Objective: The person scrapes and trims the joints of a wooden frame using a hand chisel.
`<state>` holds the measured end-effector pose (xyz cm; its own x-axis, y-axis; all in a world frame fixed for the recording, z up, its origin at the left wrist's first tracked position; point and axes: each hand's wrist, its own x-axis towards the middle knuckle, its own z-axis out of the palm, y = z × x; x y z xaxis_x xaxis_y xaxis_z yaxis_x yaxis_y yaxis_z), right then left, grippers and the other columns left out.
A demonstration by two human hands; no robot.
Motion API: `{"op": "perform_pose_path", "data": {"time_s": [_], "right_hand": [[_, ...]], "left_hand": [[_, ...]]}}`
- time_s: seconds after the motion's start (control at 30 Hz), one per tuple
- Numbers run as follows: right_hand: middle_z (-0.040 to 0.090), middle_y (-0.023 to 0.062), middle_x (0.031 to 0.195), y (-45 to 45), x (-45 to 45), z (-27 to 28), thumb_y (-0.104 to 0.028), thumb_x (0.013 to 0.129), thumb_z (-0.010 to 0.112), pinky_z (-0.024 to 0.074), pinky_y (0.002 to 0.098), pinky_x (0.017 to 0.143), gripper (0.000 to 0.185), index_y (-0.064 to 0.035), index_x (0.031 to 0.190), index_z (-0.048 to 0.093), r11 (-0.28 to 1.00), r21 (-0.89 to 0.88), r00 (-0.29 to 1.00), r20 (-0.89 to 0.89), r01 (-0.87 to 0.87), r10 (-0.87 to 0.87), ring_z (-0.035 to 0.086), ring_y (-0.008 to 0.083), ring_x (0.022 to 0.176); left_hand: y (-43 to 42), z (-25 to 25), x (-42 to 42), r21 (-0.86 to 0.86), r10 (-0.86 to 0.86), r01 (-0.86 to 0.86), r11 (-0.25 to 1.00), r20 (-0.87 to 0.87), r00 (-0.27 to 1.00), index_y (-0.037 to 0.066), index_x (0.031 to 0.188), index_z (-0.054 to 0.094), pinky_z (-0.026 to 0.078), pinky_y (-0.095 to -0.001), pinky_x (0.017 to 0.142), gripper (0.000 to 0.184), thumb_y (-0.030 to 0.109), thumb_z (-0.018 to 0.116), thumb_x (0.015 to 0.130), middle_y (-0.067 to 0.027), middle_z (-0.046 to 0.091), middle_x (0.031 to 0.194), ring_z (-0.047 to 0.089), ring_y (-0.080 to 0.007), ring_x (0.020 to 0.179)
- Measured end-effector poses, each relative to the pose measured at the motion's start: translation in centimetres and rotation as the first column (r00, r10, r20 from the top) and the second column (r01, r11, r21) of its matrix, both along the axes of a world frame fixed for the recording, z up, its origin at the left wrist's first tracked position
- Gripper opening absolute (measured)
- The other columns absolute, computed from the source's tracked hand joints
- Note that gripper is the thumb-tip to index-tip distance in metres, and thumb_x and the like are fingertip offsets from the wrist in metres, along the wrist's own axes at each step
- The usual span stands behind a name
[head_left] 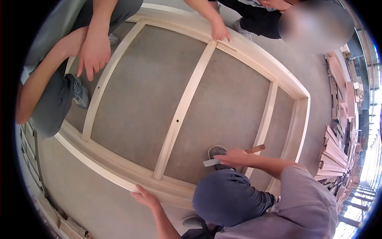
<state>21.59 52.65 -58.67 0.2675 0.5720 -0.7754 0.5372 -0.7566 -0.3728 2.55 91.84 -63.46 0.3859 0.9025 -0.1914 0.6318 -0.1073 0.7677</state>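
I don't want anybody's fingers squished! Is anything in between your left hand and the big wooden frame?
Nothing visible stands in the way: the left hand is right at the near edge of the wooden frame and seems to touch it. The tool is off in the right hand.

Cream frame point(185, 102), grey floor point(135, 79)

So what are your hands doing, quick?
Left hand: at the frame; can't tell if gripping.
Right hand: closed, holding a tool.
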Motion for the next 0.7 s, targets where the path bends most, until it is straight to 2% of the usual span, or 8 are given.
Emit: {"op": "perform_pose_path", "data": {"time_s": [0.13,0.2,0.3,0.4,0.5,0.6,0.7], "right_hand": [[0.071,0.0148,0.089,-3.5,-0.9,0.0,-0.032,0.099,0.054,0.0543,0.0508,0.067,0.044,-0.0291,0.143,0.048,0.994,-0.056,0.995,-0.041,0.094,-0.096,0.07,0.0373,0.083],[0.07,0.0136,0.088,-4.4,-0.9,0.5,-0.032,0.098,0.056,0.054,0.0515,0.068,0.039,-0.0272,0.137,0.054,0.987,-0.057,0.988,-0.024,0.153,-0.155,0.07,0.0366,0.083],[0.071,0.0127,0.089,-5.2,-0.1,1.9,-0.031,0.096,0.058,0.0538,0.052,0.071,0.031,-0.0223,0.126,0.06,0.983,-0.15,0.993,0.064,0.104,-0.095,0.07,0.0367,0.085],[0.071,0.0125,0.089,-5.4,0.6,3.6,-0.031,0.096,0.058,0.054,0.051,0.069,0.028,-0.0201,0.122,0.059,0.964,-0.221,0.988,0.089,0.145,-0.128,0.07,0.0367,0.085],[0.07,0.0132,0.086,-6.6,-0.6,2.2,-0.029,0.095,0.058,0.0534,0.0507,0.067,0.029,-0.0194,0.123,0.059,0.961,-0.012,0.948,0.171,0.276,-0.27,0.07,0.0365,0.084],[0.066,0.0158,0.084,-6.7,-1.8,-0.7,-0.023,0.094,0.058,0.0519,0.0509,0.064,0.034,-0.0208,0.128,0.058,0.977,0.057,0.959,0.184,0.207,-0.215,0.068,0.0378,0.078],[0.063,0.0173,0.085,-6.2,-3.3,-1.1,-0.019,0.093,0.056,0.0509,0.0505,0.063,0.038,-0.0217,0.131,0.057,0.992,0.1,0.95,0.295,0.078,-0.104,0.067,0.0385,0.078]], "left_hand": [[-0.1,0.4,0.0,0.009,-0.003,0.004,1.0,-0.041,0.999,-0.014,0.123,0.047,0.048,-0.047,0.091,0.058,0.041,0.05,0.106,-0.0287,0.058,0.117,0.059,-0.0358,0.105],[0.0,-0.1,0.0,0.005,0.004,-0.004,1.0,0.005,1.0,-0.014,0.124,0.047,0.048,-0.0467,0.091,0.058,0.041,0.05,0.106,-0.0285,0.058,0.118,0.059,-0.0354,0.106],[-0.2,-0.1,0.3,-0.021,0.021,-0.02,1.0,0.039,0.999,-0.014,0.125,0.047,0.049,-0.046,0.092,0.058,0.041,0.05,0.106,-0.0283,0.057,0.119,0.059,-0.0348,0.107],[0.0,-0.1,0.1,-0.027,0.024,-0.024,0.999,0.033,0.999,-0.014,0.125,0.046,0.049,-0.0457,0.093,0.059,0.041,0.05,0.106,-0.0287,0.057,0.119,0.059,-0.0346,0.107],[-0.2,0.3,0.2,-0.032,0.017,-0.016,0.999,0.014,1.0,-0.015,0.125,0.046,0.049,-0.046,0.093,0.059,0.041,0.05,0.106,-0.0292,0.057,0.119,0.059,-0.0346,0.106],[-0.2,0.3,0.4,-0.015,0.017,-0.017,1.0,-0.001,1.0,-0.015,0.124,0.046,0.049,-0.0469,0.092,0.06,0.042,0.05,0.105,-0.0296,0.057,0.118,0.059,-0.0348,0.105],[-0.2,0.3,0.1,-0.007,0.018,-0.018,1.0,-0.027,0.999,-0.016,0.123,0.046,0.049,-0.0481,0.092,0.061,0.042,0.05,0.105,-0.0304,0.057,0.116,0.06,-0.036,0.105]]}}
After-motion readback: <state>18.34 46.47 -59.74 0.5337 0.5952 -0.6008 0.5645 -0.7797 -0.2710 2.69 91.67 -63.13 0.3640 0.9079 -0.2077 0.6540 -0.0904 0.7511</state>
